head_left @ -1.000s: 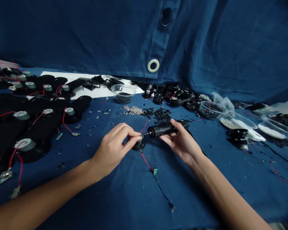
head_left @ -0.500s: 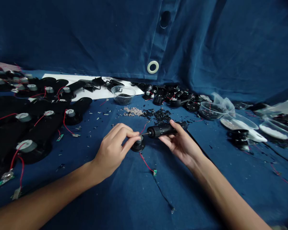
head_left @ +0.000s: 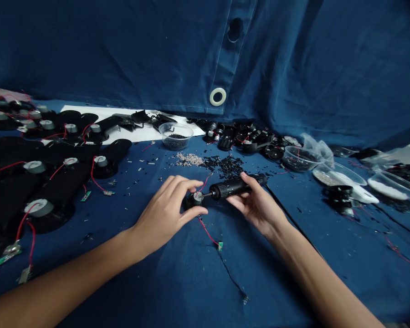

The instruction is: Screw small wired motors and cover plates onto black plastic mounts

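Note:
My left hand [head_left: 166, 212] is closed around a small black round part with a silver motor [head_left: 195, 199], tilted so its face turns right. A red wire [head_left: 207, 232] trails from the part to a tiny green board [head_left: 220, 246] on the blue cloth. My right hand [head_left: 256, 205] grips a black electric screwdriver [head_left: 237, 186], held nearly level. Its thin bit touches the motor part.
Rows of black parts with motors and red wires [head_left: 48, 182] fill the left. A clear cup of dark bits [head_left: 175, 135], a pile of silver screws [head_left: 189, 159] and black bits [head_left: 227, 165] lie beyond my hands. Clear bowls [head_left: 338, 177] stand at the right.
My left hand has tilted the motor part up off the cloth, so its silver face now shows toward the screwdriver bit. The right hand and screwdriver have barely shifted.

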Demonstrator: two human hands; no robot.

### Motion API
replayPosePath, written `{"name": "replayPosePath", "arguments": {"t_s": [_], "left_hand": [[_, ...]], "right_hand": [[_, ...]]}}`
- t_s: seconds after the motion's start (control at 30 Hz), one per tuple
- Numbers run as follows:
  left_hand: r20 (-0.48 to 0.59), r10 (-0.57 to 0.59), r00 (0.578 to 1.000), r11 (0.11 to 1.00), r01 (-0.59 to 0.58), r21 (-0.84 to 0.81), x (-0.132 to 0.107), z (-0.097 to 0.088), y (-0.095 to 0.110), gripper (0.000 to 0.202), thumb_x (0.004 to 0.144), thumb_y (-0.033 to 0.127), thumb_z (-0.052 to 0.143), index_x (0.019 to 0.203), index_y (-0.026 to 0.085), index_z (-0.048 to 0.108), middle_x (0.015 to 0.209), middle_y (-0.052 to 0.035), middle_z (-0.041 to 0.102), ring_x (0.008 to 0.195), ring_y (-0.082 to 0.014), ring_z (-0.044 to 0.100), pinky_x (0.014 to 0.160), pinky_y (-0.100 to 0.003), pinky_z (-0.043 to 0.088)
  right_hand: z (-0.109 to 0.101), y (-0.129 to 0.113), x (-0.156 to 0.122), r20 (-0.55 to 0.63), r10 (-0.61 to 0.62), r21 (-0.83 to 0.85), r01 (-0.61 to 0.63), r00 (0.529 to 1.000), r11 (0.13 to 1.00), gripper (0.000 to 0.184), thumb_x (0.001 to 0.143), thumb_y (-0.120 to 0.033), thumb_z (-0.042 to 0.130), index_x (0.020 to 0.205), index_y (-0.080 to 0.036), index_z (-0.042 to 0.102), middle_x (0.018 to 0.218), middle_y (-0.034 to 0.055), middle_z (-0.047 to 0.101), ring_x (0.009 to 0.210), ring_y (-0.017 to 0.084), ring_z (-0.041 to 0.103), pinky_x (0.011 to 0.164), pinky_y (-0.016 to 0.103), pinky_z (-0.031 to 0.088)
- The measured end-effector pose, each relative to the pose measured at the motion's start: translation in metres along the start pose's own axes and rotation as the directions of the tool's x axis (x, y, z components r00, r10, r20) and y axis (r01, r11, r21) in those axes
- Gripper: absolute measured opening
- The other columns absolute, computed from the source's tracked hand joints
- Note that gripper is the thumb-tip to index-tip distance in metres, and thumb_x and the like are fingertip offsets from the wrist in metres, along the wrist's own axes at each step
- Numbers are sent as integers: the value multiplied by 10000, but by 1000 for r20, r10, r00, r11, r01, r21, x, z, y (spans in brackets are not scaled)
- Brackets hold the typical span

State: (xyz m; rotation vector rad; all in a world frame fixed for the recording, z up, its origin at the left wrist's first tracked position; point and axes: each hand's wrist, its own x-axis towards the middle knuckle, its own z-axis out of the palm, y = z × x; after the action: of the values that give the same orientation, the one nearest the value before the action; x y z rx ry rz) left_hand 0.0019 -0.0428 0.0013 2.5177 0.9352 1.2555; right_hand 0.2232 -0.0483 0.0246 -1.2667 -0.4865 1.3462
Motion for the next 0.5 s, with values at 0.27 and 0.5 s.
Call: {"name": "replayPosePath", "arguments": {"t_s": [0.27, 0.5], "left_hand": [[-3, 20, 1000, 999, -20, -33, -1, -13, 6, 198, 921, 186, 494, 1116, 164, 521, 999, -48, 575, 956, -174, 515, 865, -349, 402], [56, 52, 997, 998, -50, -43, -2, -15, 9, 148, 934, 163, 424, 999, 169, 557, 893, -23, 625, 820, -154, 537, 805, -335, 390]], "right_hand": [[-31, -24, 13, -58, -212, -353, 179, 975, 918, 231, 801, -349, 635, 830, -157, 512, 611, -5, 570, 468, 104, 567, 414, 219, 539], [-47, -23, 26, -81, -202, -575, 119, 976, 809, 263, 767, -330, 669, 844, -166, 479, 610, 9, 598, 418, 123, 571, 391, 240, 528]]}}
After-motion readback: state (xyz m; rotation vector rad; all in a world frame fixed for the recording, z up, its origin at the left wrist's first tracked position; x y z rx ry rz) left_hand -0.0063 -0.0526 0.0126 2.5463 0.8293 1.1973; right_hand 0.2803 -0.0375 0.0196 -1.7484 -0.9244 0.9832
